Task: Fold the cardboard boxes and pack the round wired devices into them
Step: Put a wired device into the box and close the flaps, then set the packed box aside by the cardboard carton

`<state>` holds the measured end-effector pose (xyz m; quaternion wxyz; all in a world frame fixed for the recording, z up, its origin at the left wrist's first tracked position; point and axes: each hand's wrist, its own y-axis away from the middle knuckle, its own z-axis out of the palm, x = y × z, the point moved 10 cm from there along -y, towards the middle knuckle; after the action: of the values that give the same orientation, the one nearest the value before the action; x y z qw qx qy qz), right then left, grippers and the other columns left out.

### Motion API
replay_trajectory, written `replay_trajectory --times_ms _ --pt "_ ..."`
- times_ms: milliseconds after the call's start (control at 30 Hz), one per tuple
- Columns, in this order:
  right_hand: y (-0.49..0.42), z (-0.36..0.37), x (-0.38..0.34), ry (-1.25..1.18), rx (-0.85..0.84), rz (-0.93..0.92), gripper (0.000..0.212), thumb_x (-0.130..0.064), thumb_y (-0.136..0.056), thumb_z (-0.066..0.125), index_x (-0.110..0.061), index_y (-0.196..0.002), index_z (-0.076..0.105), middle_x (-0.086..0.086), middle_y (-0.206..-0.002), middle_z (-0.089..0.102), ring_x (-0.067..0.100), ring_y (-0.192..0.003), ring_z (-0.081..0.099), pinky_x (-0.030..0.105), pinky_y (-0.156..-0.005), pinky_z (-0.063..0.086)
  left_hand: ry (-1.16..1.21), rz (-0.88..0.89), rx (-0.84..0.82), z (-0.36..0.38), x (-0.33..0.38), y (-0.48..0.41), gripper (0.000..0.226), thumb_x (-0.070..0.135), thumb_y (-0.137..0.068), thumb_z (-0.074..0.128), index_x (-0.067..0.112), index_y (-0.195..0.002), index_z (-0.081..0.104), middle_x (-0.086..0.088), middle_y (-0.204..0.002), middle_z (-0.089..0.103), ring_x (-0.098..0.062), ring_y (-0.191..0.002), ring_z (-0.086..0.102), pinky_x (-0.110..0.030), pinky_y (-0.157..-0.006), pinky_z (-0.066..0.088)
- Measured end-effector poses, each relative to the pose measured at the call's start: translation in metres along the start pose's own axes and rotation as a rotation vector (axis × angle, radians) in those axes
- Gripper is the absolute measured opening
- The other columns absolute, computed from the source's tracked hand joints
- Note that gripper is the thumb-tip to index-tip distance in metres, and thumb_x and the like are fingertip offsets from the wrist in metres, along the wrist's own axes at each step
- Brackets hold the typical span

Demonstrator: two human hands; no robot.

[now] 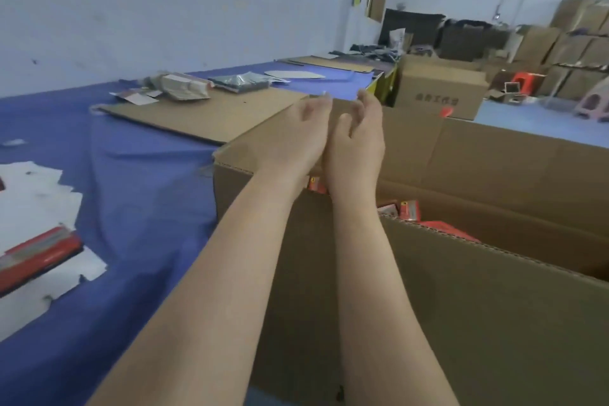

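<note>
A large open brown cardboard carton stands before me at the edge of the blue table. Red packaged items lie inside it, partly hidden by its flaps. Both my arms stretch forward over the carton's left flap. My left hand and my right hand are side by side above that flap, fingers extended and loosely bent, holding nothing. No round wired device is visible.
Flat cardboard sheets and small packets lie on the table. A red flat stack on white paper sits at the left. Another carton stands beyond, with stacked boxes at the back right.
</note>
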<state>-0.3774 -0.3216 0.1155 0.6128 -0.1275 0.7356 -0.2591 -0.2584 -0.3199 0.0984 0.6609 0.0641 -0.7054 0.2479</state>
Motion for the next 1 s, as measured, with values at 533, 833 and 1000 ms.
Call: replay_trajectory --times_ms 533,833,1000 --pt "0.242 0.310 0.008 0.385 -1.027 0.012 0.026 -0.022 -0.092 0.047 -0.006 -0.111 0.055 0.012 -0.114 0.057 0.031 -0.109 0.050 0.037 -0.089 0.043 -0.144 -0.371 1.172 -0.392 -0.129 0.181 0.061 0.015 -0.096 0.045 0.000 -0.149 0.018 -0.013 -0.158 0.010 -0.031 -0.140 0.027 -0.043 -0.111 0.031" --pt "0.239 0.313 0.000 0.269 -0.952 0.081 0.028 -0.022 -0.089 0.057 -0.005 -0.111 0.052 0.015 -0.119 0.048 0.028 -0.113 0.045 0.038 -0.093 0.044 -0.216 -0.346 1.050 -0.383 -0.129 0.162 0.056 0.015 -0.094 0.042 0.003 -0.147 0.028 -0.010 -0.159 0.013 -0.032 -0.141 0.027 -0.050 -0.109 0.035" --pt "0.232 0.308 -0.005 0.159 -0.878 0.111 0.041 -0.022 -0.089 0.059 -0.010 -0.127 0.047 0.010 -0.133 0.037 0.029 -0.118 0.044 0.040 -0.101 0.041 -0.330 -0.241 1.051 -0.381 -0.114 0.156 0.053 0.015 -0.097 0.041 0.006 -0.148 0.028 -0.005 -0.162 -0.002 -0.027 -0.147 0.012 -0.047 -0.113 0.030"
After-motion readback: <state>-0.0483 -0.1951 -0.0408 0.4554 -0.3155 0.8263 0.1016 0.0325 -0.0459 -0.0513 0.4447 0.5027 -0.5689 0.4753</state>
